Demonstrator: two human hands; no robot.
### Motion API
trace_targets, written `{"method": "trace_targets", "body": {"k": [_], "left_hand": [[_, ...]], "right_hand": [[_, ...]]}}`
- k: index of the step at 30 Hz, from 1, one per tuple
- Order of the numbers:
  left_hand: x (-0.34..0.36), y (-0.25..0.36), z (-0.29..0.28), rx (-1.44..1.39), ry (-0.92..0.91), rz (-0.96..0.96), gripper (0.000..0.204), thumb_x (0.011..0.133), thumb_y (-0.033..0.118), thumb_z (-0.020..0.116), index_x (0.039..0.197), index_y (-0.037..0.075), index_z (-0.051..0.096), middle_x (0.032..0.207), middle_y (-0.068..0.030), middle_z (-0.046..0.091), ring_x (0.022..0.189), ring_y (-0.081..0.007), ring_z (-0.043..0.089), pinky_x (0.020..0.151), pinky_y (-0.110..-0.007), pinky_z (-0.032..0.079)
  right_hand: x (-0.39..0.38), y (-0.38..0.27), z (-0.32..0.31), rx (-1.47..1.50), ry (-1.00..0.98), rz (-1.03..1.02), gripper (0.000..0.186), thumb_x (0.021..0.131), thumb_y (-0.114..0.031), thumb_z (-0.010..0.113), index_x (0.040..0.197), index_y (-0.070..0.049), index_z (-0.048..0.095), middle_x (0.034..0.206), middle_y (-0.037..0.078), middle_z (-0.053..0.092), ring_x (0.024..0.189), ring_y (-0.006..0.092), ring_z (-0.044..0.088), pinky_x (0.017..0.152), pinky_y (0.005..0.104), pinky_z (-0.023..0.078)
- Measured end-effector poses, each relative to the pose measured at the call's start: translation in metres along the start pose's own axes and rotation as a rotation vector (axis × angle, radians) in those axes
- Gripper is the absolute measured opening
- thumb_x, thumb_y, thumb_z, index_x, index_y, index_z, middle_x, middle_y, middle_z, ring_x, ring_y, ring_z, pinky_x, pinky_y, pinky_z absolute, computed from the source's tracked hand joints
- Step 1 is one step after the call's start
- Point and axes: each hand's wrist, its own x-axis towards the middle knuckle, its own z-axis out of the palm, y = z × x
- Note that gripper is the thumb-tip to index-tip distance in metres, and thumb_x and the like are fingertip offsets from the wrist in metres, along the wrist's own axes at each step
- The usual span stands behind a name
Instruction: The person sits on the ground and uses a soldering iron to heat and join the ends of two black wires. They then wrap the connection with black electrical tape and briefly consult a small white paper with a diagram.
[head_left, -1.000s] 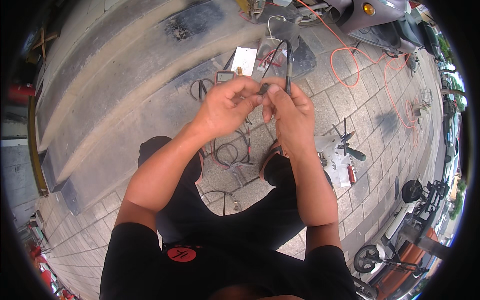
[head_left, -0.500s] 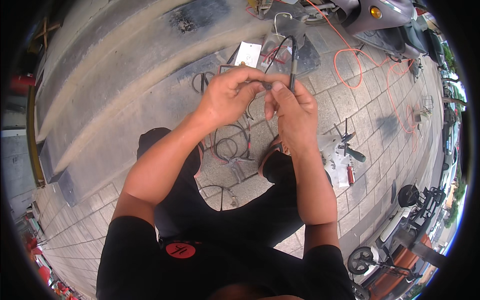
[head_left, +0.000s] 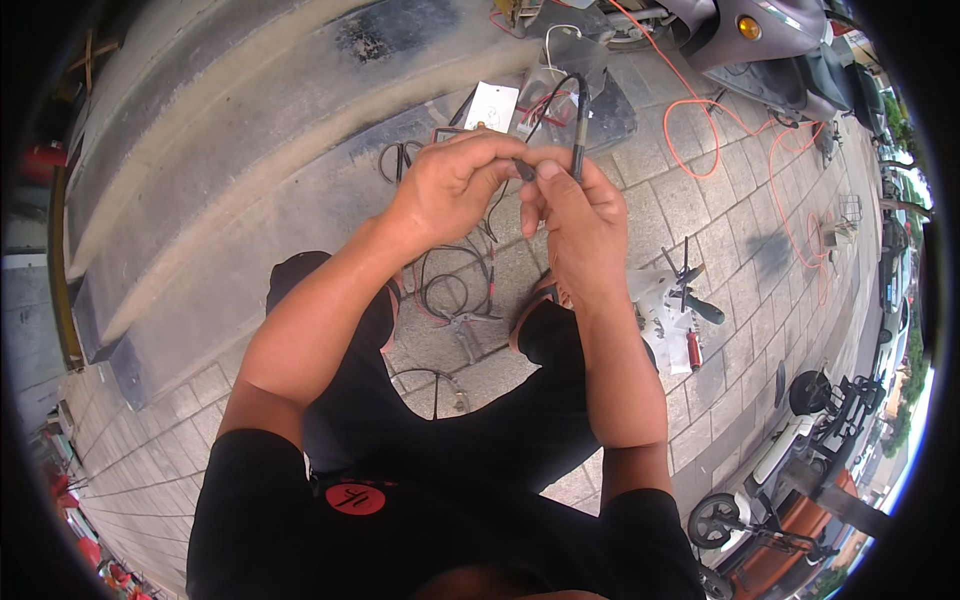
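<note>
My left hand [head_left: 450, 190] is closed, its thumb and forefinger pinching one side of a small dark piece [head_left: 524, 171]. Too small to identify, that piece sits between both sets of fingertips. From the other side, my right hand [head_left: 585, 225] meets it with a bent thumb. A black cable [head_left: 580, 105] with a thicker, partly grey-banded section rises from behind the right fingers, which keep it upright. It arches over and runs back down toward the left fingertips. Whether the cable joins the dark piece is hidden by my fingers.
Scissors [head_left: 401, 160] lie beyond my left hand, near a white card [head_left: 493, 105]. Below my hands are coiled test leads [head_left: 445, 290] and grey pliers [head_left: 466, 325]. At right lie a red-handled screwdriver [head_left: 694, 350] and an orange cord [head_left: 690, 100] near a parked scooter [head_left: 745, 50].
The dark piece has tilted slightly, and more of it shows between the fingertips. Both hands stay together in nearly the same pose; the whole view has shifted a little.
</note>
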Motion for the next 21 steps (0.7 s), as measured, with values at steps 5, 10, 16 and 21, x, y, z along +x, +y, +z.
{"method": "trace_targets", "body": {"k": [5,10,16,21], "left_hand": [[-0.0004,-0.0037,0.0017,-0.011,0.007,0.04,0.03,0.098,-0.008,0.06,0.123,0.003,0.071,0.111,-0.011,0.072,0.079,-0.0147,0.068,0.065,-0.029,0.056],[-0.0011,-0.003,0.0008,0.011,0.009,0.04,0.03,0.097,-0.008,0.06,0.123,0.003,0.071,0.107,-0.0117,0.073,0.077,-0.0157,0.068,0.065,-0.03,0.056],[0.0003,-0.0028,0.0011,0.065,0.022,0.113,0.03,0.096,-0.006,0.064,0.123,0.003,0.072,0.1,-0.0118,0.071,0.073,-0.0159,0.066,0.064,-0.03,0.053],[-0.0021,0.0004,-0.0002,0.069,-0.023,0.023,0.03,0.096,-0.005,0.064,0.124,0.002,0.072,0.093,-0.0099,0.067,0.069,-0.016,0.063,0.063,-0.031,0.052]], "right_hand": [[0.0002,0.0008,-0.0016,0.009,-0.013,-0.015,0.02,0.106,-0.011,0.06,0.117,0.001,0.071,0.085,0.004,0.068,0.062,0.0088,0.059,0.058,0.0235,0.048],[0.0011,-0.0002,-0.0013,0.016,-0.018,-0.009,0.019,0.106,-0.011,0.059,0.117,0.001,0.07,0.086,0.004,0.068,0.063,0.0091,0.06,0.058,0.024,0.049],[0.0018,0.0013,-0.0032,0.029,0.002,0.016,0.02,0.106,-0.011,0.059,0.116,0.001,0.07,0.086,0.005,0.069,0.062,0.0095,0.06,0.058,0.0239,0.049],[0.0027,-0.0011,-0.0031,0.017,0.026,0.037,0.021,0.106,-0.011,0.057,0.116,0.002,0.07,0.085,0.005,0.068,0.061,0.0101,0.06,0.057,0.0246,0.049]]}}
